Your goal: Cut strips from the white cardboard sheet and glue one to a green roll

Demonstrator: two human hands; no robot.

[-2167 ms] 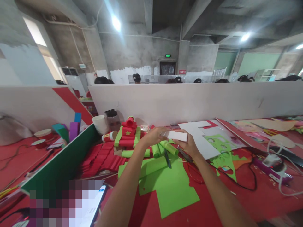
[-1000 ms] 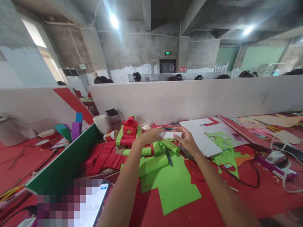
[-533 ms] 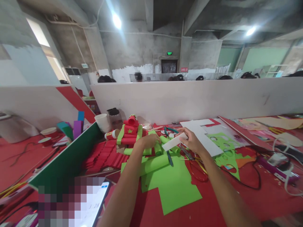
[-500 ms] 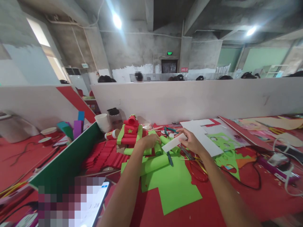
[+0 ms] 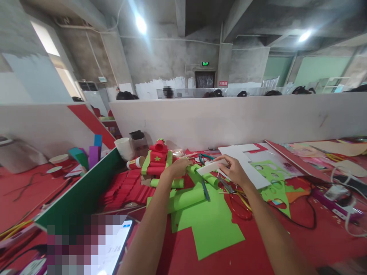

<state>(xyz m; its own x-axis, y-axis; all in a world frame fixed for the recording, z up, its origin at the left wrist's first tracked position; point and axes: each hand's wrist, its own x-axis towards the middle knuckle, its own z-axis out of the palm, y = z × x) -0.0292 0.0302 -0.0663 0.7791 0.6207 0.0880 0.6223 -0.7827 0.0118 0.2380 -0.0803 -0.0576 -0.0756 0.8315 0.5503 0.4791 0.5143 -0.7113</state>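
Note:
My right hand [image 5: 233, 170] is closed on a white strip [image 5: 210, 167], stiff-looking like card, held tilted over the green pieces. My left hand [image 5: 180, 168] is closed, its fingertips partly hidden, on the end of a green sheet strip [image 5: 196, 176]. Below it lie a green roll [image 5: 187, 199] and a smaller green roll [image 5: 172, 183]. A flat green sheet [image 5: 213, 229] spreads out in front. A dark blue slim tool [image 5: 205, 189] rests by the large roll's end. Left of my left hand stands a red and green figure [image 5: 157, 158] with a star.
Folded red pieces [image 5: 126, 187] lie left, beside a green board [image 5: 83, 194] on edge. A phone [image 5: 114, 248] is at front left. Scissors [image 5: 226, 185], white boards [image 5: 246, 164], a cut-out green sheet [image 5: 271, 183] and cables lie right. A white partition [image 5: 229, 118] rises behind.
My left hand has shifted slightly, and the green piece by it now shows as a raised, partly unrolled strip. The white strip in my right hand has tipped flatter.

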